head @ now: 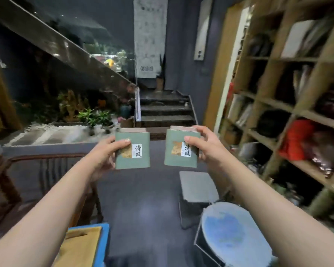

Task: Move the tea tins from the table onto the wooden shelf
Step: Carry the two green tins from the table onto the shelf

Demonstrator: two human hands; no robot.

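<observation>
Both green tea tins were up in the air, well left of the wooden shelf [274,105]. Left hand [104,153] gripped one tin [132,151], right hand [204,149] pinched the other tin [180,149]. I'd say keep them upright, turn toward the shelf, and set down one at a time.

Looks like a tea shop. A tall wooden shelf [274,105] along the right wall is packed with boxed goods, and matching labelled tea tins [132,150] are up front. Indoor rock garden [66,120] by the stone steps [165,110].
</observation>
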